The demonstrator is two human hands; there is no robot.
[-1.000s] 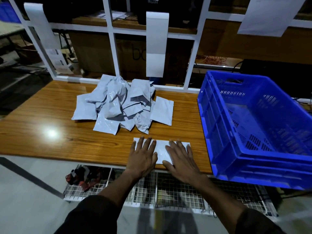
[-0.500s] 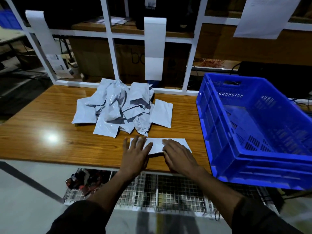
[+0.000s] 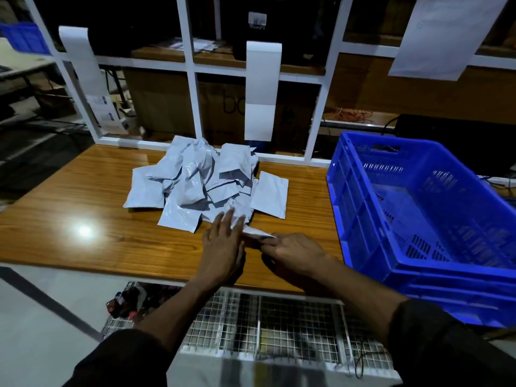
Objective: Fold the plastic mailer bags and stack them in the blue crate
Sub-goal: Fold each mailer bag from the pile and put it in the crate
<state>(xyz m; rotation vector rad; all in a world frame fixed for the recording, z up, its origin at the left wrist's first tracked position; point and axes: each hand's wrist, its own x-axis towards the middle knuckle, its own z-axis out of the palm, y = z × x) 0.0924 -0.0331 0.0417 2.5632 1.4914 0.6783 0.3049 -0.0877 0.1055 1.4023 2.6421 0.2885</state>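
Presently, one mailer bag (image 3: 258,233) is being folded at the near edge of the tabletop (image 3: 83,196), just in front of the pile of unfolded mailer bags (image 3: 201,182), so that it can be worked flat on bare wood without disturbing the heap. The left hand (image 3: 223,244) is laid over the bag's left part with its fingers straight and spread, a wide, flat grip that appears meant to pin the plastic and set the crease. The right hand (image 3: 293,250) is held at the bag's right end with its fingers curled in on the edge; the plastic seems to be pinched there and drawn across toward the left, though the exact contact is blurred. Only a thin white sliver of the bag is seen between the two hands. The blue crate (image 3: 363,219) is stood at the right, close beside the right hand, probably so a folded bag need only be carried a short way; no bags can be seen inside it, so the stacking is judged barely begun.
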